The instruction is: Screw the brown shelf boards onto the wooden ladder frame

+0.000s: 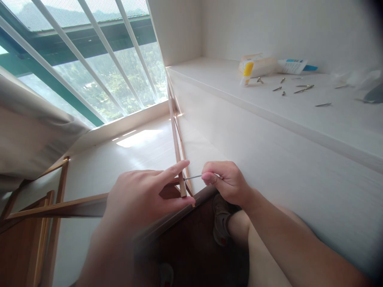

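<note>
My left hand (143,191) is closed around the end of a wooden bar (182,185), its thumb and fingers reaching past both sides. The bar is part of a long, slim wooden frame (175,135) that runs toward the window. In my right hand (227,179) is a thin metal hex key (193,177), pinched between thumb and curled fingers. Its far tip meets the side of the bar close to the left hand. The grip hides most of the key's near end, and the left hand covers part of the joint.
On the white ledge (269,103) lie several metal bolts (303,89), a yellow-capped tube (247,73) and a white tube with a blue cap (295,66). Another wooden frame (60,199) stands at left below a curtain (36,135). A shoe (220,219) shows below my hands.
</note>
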Tool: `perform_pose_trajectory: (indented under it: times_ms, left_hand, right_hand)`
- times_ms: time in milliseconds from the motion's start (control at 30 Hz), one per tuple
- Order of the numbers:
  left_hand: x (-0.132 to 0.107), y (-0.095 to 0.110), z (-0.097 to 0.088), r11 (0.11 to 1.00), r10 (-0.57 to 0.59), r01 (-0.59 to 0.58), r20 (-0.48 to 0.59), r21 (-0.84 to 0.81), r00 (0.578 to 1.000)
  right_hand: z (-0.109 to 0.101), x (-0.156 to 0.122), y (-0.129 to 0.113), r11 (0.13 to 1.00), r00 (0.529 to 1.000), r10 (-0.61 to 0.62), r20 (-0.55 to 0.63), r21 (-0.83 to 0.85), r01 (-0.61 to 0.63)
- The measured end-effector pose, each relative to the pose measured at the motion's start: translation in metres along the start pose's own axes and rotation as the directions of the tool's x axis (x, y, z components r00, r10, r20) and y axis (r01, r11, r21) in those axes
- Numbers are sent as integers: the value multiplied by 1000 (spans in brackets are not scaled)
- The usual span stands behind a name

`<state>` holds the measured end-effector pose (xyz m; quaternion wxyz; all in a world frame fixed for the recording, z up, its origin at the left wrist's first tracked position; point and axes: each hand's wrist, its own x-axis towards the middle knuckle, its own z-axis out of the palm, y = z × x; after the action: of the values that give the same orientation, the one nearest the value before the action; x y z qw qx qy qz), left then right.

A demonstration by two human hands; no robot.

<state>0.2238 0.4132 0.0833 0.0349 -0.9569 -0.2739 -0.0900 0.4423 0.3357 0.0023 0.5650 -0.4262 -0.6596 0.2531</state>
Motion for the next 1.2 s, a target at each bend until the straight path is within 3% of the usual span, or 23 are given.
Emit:
perform_pose_trajectory:
  times_ms: [200,467,667,933,1200]
  left_hand:
    - [-1,-1,1,1000,-4,4,13,-10,1000]
    - [-1,0,0,1000,-7,8,12,-10,1000]
    - [1,0,-1,1000,-15,15,11,-15,1000]
    - [0,0,1,1000,5,-5,5,1,1000]
    - [-1,-1,1,1000,6,-5,-3,10,1000]
  right_hand:
    - [-1,-2,-3,992,993,110,44,53,-112]
    - [4,0,2,996,994,-85,-73,29,88]
    - [3,-3,-1,971,972,179,-151,189,-149]
    - [2,0,0,994,999,2,-47,109,3]
    - [1,-1,5,995,998,-57,-18,85,59]
